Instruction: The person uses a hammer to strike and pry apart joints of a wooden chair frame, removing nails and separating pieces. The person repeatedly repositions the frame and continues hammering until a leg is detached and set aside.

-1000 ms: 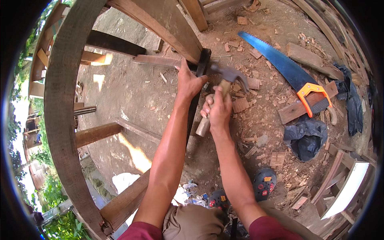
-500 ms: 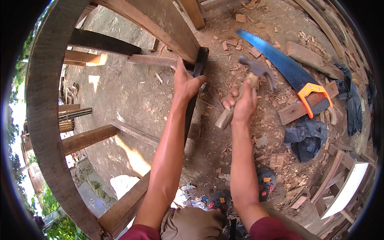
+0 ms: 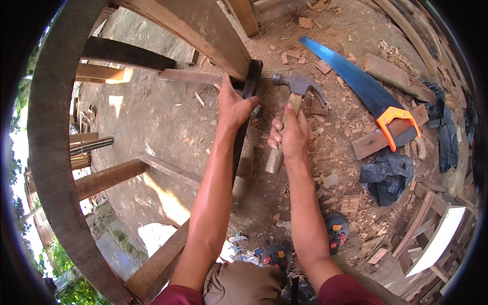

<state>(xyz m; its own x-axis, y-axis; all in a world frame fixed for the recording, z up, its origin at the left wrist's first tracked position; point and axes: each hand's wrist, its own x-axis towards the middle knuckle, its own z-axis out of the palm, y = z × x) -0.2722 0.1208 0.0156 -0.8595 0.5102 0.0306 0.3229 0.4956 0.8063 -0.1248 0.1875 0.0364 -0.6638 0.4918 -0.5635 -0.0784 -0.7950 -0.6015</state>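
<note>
My right hand (image 3: pixel 294 134) is closed round the wooden handle of a claw hammer (image 3: pixel 300 87). The hammer's striking face points left, a short way from a dark wooden board (image 3: pixel 252 80). Between them a thin nail-like line (image 3: pixel 267 77) sticks out from the board's right side. My left hand (image 3: pixel 235 108) grips that dark board, thumb on its right side and fingers on the left. A wide wooden plank (image 3: pixel 203 33) and a narrower wooden rail (image 3: pixel 190 75) meet the board by my left fingers; the exact joint is partly hidden.
A handsaw (image 3: pixel 356 81) with an orange handle lies on the ground at right, partly over a wood offcut (image 3: pixel 368 145). Nearby sit black plastic bags (image 3: pixel 389 175) and scattered chips. A curved wooden frame piece (image 3: pixel 56 152) rises at left; a white panel (image 3: pixel 437 241) leans at lower right.
The hammer has swung left and slightly down with my right hand, bringing its face near the dark board. My left hand keeps its grip on the board.
</note>
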